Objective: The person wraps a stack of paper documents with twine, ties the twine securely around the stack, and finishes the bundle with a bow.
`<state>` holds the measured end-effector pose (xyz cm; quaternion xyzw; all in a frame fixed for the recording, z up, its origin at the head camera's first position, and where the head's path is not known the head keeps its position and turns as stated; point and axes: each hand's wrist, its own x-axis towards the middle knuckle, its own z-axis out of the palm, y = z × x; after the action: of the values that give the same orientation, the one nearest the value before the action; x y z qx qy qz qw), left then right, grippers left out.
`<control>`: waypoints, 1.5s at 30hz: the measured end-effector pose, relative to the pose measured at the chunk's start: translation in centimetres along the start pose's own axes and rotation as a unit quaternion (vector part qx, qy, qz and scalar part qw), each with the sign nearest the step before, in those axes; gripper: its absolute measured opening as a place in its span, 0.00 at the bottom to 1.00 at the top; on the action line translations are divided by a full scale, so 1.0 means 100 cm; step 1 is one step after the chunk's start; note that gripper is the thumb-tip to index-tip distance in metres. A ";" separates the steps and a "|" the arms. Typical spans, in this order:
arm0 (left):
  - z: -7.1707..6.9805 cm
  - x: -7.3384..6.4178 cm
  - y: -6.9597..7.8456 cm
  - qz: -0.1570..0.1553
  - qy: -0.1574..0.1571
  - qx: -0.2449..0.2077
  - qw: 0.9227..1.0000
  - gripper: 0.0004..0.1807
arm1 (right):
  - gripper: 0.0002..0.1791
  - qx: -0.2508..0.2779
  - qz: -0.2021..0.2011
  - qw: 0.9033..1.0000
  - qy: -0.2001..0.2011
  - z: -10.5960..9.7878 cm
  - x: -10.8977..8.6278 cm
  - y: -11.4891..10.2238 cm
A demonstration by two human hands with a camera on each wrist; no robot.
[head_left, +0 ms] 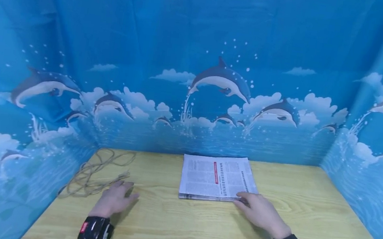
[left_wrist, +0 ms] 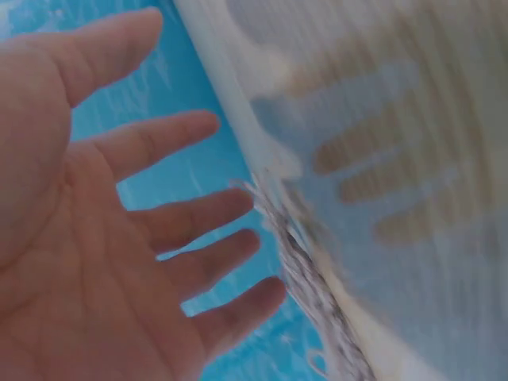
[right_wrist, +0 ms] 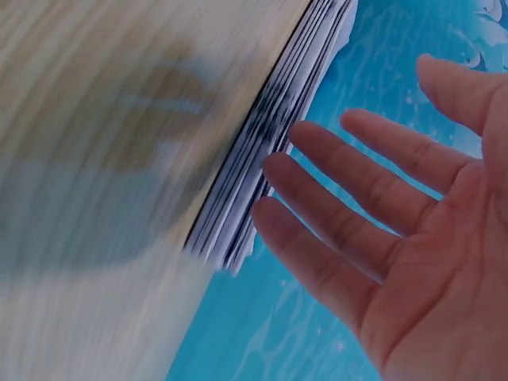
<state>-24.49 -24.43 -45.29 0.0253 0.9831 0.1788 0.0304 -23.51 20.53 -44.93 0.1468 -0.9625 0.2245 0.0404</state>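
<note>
Left hand (head_left: 114,199): flat over the wooden counter (head_left: 178,229), fingers straight and spread, holding nothing; fingertips at the near edge of the coiled rope (head_left: 96,173). Whether they touch the rope cannot be told.
Right hand (head_left: 260,212): fingers straight and relaxed, tips at the near right corner of the stack of folded newspapers (head_left: 217,177); nothing gripped.
Stack of folded newspapers: lies flat and squared near the counter's middle, toward the far edge. Unbound.
Coiled rope: loose loops at the far left of the counter, well apart from the stack.
Progress, as judged: early; neither item lifted, rope and papers not yet brought together.
Backdrop: blue dolphin-print cloth (head_left: 220,59) on three sides.
Hard to make out: both wrist views are blurred; print on the papers unreadable; rope ends not traceable; the forearms are cut off below the wristbands.
</note>
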 end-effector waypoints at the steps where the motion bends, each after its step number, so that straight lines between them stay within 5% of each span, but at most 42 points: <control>1: -0.001 0.000 -0.005 -0.009 0.003 -0.001 1.000 0.36 | 0.19 0.000 -0.004 1.000 0.002 0.002 0.002 -0.003; 11: -0.015 0.002 -0.050 -0.090 -0.002 -0.011 0.996 0.43 | 0.14 0.031 -0.022 0.999 -0.014 0.012 0.015 -0.028; 19: -0.015 -0.001 -0.062 -0.082 -0.034 0.005 0.996 0.39 | 0.10 0.019 -0.049 0.998 -0.030 0.017 0.012 -0.023; 22: -0.014 -0.003 -0.060 -0.062 -0.016 0.025 0.998 0.34 | 0.13 0.022 -0.052 0.998 -0.037 0.017 0.011 -0.023; 30: -0.007 -0.003 -0.025 -0.030 0.004 0.027 0.999 0.06 | 0.13 0.028 -0.072 0.996 -0.041 0.018 0.011 -0.024; 38: 0.008 -0.006 0.030 0.024 -0.047 -0.002 0.999 0.15 | 0.16 0.047 -0.095 0.992 -0.064 0.019 0.009 -0.029; 45: 0.013 -0.014 0.067 0.154 -0.032 -0.002 0.988 0.18 | 0.16 0.063 -0.102 0.989 -0.089 0.018 0.009 -0.037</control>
<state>-22.75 -17.77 -44.08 0.1822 0.9656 0.1823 0.0344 -23.24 16.36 -44.88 0.2655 -0.9262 0.2659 -0.0317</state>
